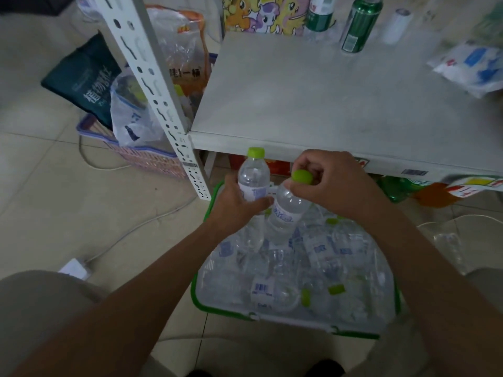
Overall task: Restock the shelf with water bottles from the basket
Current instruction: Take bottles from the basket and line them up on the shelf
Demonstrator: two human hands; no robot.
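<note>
Two clear water bottles with green caps are lifted above the basket (209, 210), a clear bin with a green rim full of several more bottles. My left hand (235, 208) grips the upright left bottle (253, 175) around its middle. My right hand (334, 183) pinches the second bottle (285, 213) by its neck under the green cap; that bottle tilts to the right. The grey shelf board (313, 99) lies just beyond both hands, mostly bare.
A white perforated shelf post (163, 99) stands left of the hands. Green bottles (359, 23) and a blue-white packet (473, 66) sit at the shelf's back and right. A pink basket (152, 159) with bags, cables and a power adapter (74, 269) lie on the tiled floor.
</note>
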